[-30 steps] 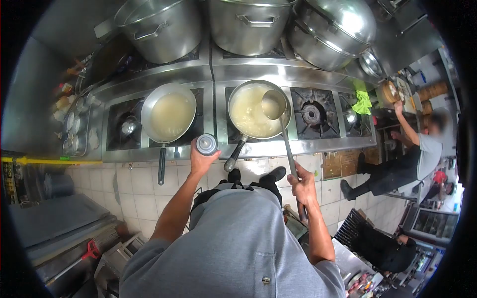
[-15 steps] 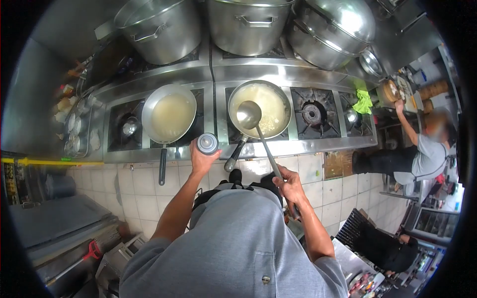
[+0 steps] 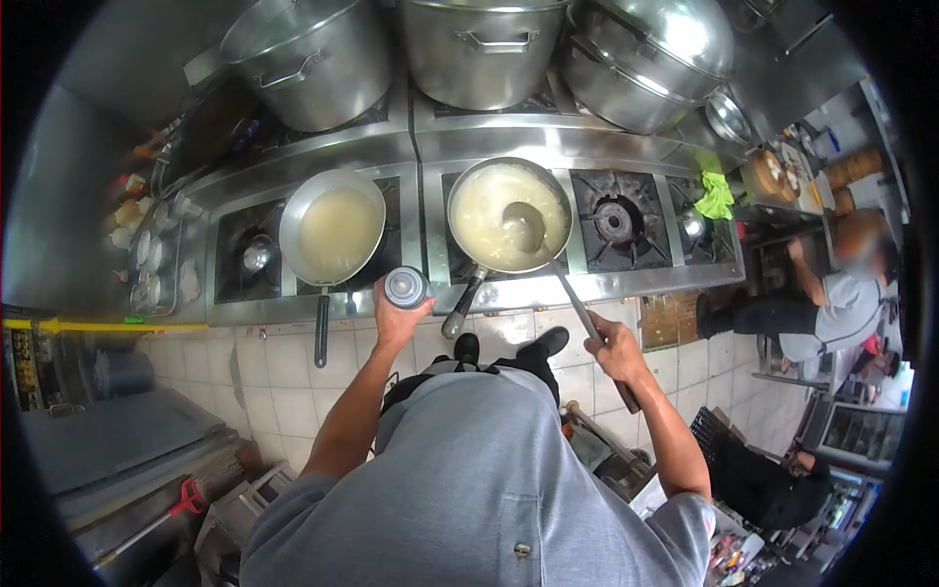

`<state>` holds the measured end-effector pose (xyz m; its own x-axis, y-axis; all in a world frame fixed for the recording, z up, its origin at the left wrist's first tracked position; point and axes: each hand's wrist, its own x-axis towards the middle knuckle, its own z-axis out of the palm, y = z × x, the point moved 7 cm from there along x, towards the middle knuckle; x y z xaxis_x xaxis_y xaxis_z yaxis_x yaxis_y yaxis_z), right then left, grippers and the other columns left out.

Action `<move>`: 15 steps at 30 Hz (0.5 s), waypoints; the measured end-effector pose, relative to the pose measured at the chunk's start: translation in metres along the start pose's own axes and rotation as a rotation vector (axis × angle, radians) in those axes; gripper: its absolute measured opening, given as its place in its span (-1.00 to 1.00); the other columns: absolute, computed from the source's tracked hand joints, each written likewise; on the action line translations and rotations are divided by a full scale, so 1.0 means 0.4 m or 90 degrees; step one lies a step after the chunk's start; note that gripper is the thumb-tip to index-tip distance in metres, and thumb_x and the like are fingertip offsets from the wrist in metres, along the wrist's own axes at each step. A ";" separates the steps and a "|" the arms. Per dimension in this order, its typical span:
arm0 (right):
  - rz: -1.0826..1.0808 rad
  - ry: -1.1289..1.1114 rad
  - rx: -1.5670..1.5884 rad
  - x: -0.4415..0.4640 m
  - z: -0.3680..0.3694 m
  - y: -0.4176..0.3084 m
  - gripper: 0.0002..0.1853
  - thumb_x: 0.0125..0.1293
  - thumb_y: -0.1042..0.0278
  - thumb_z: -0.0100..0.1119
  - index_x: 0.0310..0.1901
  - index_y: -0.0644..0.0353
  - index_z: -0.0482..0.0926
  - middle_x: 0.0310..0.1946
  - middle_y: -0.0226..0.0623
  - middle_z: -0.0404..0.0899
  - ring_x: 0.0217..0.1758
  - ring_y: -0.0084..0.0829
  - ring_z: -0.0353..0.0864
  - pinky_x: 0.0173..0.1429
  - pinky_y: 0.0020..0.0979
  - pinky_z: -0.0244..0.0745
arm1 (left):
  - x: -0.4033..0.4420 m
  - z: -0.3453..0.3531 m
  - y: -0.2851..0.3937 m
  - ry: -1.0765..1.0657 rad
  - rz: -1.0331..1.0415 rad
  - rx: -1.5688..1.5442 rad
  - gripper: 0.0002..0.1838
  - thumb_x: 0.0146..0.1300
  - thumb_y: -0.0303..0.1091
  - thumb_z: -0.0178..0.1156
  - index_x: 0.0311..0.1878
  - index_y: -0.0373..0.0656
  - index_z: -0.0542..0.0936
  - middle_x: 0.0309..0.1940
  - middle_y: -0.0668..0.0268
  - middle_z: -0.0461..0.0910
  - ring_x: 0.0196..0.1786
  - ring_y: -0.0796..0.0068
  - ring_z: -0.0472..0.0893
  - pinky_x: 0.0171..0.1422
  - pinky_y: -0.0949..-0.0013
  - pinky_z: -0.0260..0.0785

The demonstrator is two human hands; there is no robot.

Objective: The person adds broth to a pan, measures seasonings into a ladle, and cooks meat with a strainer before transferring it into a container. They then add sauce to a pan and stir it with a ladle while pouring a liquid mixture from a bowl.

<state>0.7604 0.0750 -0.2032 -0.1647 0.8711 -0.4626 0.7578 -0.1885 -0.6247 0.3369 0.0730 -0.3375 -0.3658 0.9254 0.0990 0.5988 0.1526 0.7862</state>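
My left hand (image 3: 399, 318) is wrapped round a round-topped container (image 3: 406, 287) at the stove's front edge, between two pans. My right hand (image 3: 615, 349) grips the long handle of a metal ladle (image 3: 522, 228), whose bowl rests in the pale yellow, thick-looking contents of the right pan (image 3: 460, 201). That pan sits on a burner with its dark-tipped handle (image 3: 464, 305) pointing toward me. The left pan (image 3: 292, 230) holds a smoother pale liquid, and nothing touches it.
Large steel pots (image 3: 479, 61) line the back of the stove. An unlit-looking burner (image 3: 615, 222) lies right of the pans, with a green cloth (image 3: 715, 196) beyond. Metal containers (image 3: 152, 256) stand at the left. A co-worker (image 3: 849, 303) is at the far right.
The ladle bowl has gone from above the right pan's left part down into its contents, farther right. My right hand has moved right. The co-worker's raised arm has drawn back.
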 end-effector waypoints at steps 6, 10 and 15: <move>-0.012 0.096 -0.097 0.048 0.001 0.036 -0.36 0.23 0.47 0.20 0.40 0.26 0.43 -0.16 0.26 0.68 0.02 0.20 0.68 0.12 -0.03 0.57 | -0.001 0.006 -0.009 -0.001 -0.002 -0.032 -0.10 -0.15 -0.27 0.70 0.21 -0.29 0.36 0.03 0.16 0.58 0.11 0.26 0.59 0.29 0.19 0.43; -0.073 0.169 -0.119 0.101 0.065 0.079 -0.36 0.23 0.45 0.21 0.40 0.25 0.42 -0.18 0.27 0.68 0.01 0.24 0.66 0.10 0.02 0.56 | 0.001 0.014 -0.019 -0.011 -0.007 -0.059 -0.10 -0.15 -0.26 0.70 0.22 -0.29 0.36 0.03 0.16 0.59 0.10 0.26 0.60 0.28 0.19 0.44; -0.096 0.153 0.105 0.151 0.181 0.079 -0.42 0.28 0.46 0.21 0.37 0.29 0.48 -0.14 0.03 0.75 -0.11 -0.11 0.75 0.05 -0.18 0.60 | 0.002 0.007 -0.004 -0.019 -0.014 -0.041 -0.10 -0.13 -0.27 0.70 0.23 -0.28 0.36 0.02 0.17 0.60 0.10 0.27 0.61 0.27 0.20 0.44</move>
<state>0.7287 0.0886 -0.2965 -0.0986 0.9731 -0.2084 0.6206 -0.1036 -0.7772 0.3375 0.0745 -0.3404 -0.3569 0.9319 0.0640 0.5439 0.1516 0.8253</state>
